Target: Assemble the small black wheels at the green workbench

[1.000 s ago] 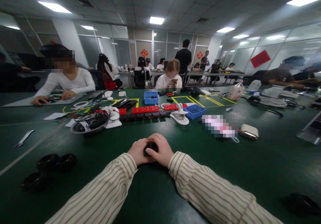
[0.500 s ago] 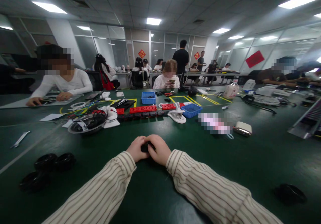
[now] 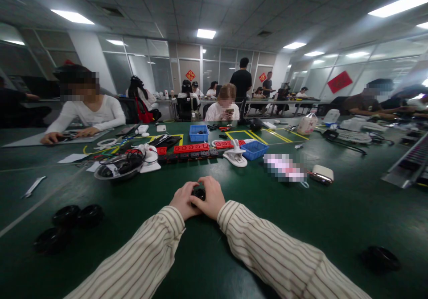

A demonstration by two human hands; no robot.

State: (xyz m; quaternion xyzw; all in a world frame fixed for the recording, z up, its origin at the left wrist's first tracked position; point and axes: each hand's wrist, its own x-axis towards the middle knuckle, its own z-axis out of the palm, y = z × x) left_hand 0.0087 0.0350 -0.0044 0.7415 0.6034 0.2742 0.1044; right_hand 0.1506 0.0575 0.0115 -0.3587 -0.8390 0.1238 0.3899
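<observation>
Both hands meet at centre of the green worktop — left hand and right hand each have fingers curled around one small black round part, pinched between them just above the surface. Striped sleeves run back toward the camera. Black discs lie well apart to the left, another black disc far right — red power strips beyond the hands.

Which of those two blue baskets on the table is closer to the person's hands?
The blue basket on the right, beside the white clip stand. The other blue basket sits farther back, beyond the red strips.
</observation>
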